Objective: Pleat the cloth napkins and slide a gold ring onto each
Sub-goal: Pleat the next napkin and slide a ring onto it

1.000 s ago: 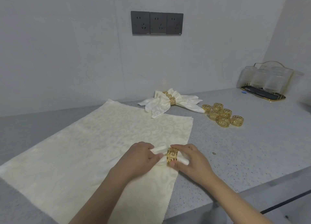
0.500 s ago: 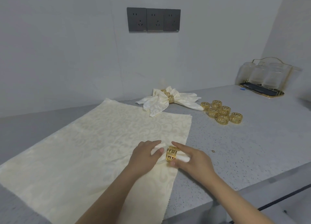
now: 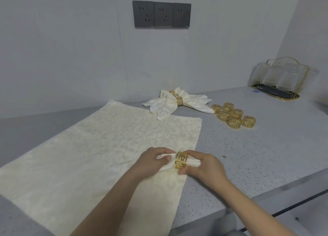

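Note:
A gathered cream napkin point(image 3: 193, 162) passes through a gold fretwork ring point(image 3: 181, 160) above a flat cream cloth point(image 3: 99, 143). My left hand point(image 3: 152, 162) grips the napkin just left of the ring. My right hand point(image 3: 205, 166) pinches the ring between thumb and fingers, with the napkin's short end sticking out by its fingers. Finished ringed napkins point(image 3: 177, 102) lie fanned out by the wall. Several loose gold rings point(image 3: 232, 116) sit in a cluster to their right.
The grey speckled counter point(image 3: 266, 147) ends in a front edge at lower right. A gold-rimmed tray of frosted glasses point(image 3: 278, 81) stands at the far right corner. Dark wall sockets point(image 3: 161, 14) are above. A small brown speck point(image 3: 224, 156) lies right of my hands.
The ring has slid further along the gathered napkin, and more of the napkin's end now shows on the ring's right. Both hands stay at the same spot on the flat cloth.

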The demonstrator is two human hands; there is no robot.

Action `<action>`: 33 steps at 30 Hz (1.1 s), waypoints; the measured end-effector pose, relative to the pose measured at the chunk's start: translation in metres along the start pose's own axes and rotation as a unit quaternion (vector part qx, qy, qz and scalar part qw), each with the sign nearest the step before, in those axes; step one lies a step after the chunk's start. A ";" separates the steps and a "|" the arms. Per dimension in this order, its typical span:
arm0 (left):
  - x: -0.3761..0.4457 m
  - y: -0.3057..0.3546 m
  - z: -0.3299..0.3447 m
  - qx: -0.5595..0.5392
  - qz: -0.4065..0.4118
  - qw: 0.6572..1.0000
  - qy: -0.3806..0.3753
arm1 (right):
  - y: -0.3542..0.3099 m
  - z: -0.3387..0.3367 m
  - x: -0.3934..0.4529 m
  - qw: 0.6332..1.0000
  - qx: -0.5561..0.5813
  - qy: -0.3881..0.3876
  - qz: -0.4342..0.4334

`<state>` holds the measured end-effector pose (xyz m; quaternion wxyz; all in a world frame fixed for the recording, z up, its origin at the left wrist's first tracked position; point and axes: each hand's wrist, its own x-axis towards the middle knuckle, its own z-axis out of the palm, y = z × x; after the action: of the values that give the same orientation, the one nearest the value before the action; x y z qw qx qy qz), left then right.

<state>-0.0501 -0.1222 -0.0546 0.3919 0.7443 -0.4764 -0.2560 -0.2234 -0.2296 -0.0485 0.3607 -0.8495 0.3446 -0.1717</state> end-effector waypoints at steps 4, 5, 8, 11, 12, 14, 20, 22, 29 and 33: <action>-0.007 0.007 -0.007 -0.047 0.012 0.998 -0.039 | 0.000 -0.003 -0.001 0.999 -0.034 -0.030 -0.028; -0.008 0.006 -0.008 -0.045 0.013 0.998 -0.046 | 0.000 -0.003 -0.001 0.998 -0.042 -0.037 -0.034; -0.011 0.003 -0.009 -0.075 0.006 0.996 -0.053 | -0.002 -0.004 -0.002 0.991 -0.105 -0.049 -0.063; -0.012 0.002 -0.010 -0.154 -0.014 0.986 -0.056 | -0.001 0.000 -0.001 0.975 -0.190 -0.057 -0.102; -0.012 0.002 -0.009 -0.138 -0.004 0.989 -0.059 | 0.000 0.002 0.000 0.970 -0.205 -0.059 -0.112; -0.010 0.004 -0.005 -0.057 0.032 0.996 -0.056 | 0.003 0.002 0.002 0.966 -0.212 -0.080 -0.127; -0.014 0.006 -0.001 -0.074 0.048 0.996 -0.031 | 0.013 0.000 0.003 0.994 -0.003 -0.067 -0.088; -0.016 0.006 0.000 -0.089 0.048 0.995 -0.017 | 0.009 0.000 0.003 0.992 0.091 -0.060 -0.066; -0.018 0.005 0.001 -0.149 0.050 0.987 0.029 | -0.006 0.013 -0.002 0.966 0.253 -0.011 -0.041; -0.017 0.003 -0.001 -0.159 0.047 0.986 0.021 | -0.011 0.009 0.001 0.970 0.237 -0.038 -0.022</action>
<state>-0.0575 -0.1074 -0.0517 0.5264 0.6548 -0.4556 -0.2942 -0.2129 -0.2203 -0.0469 0.5607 -0.7530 0.2610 -0.2245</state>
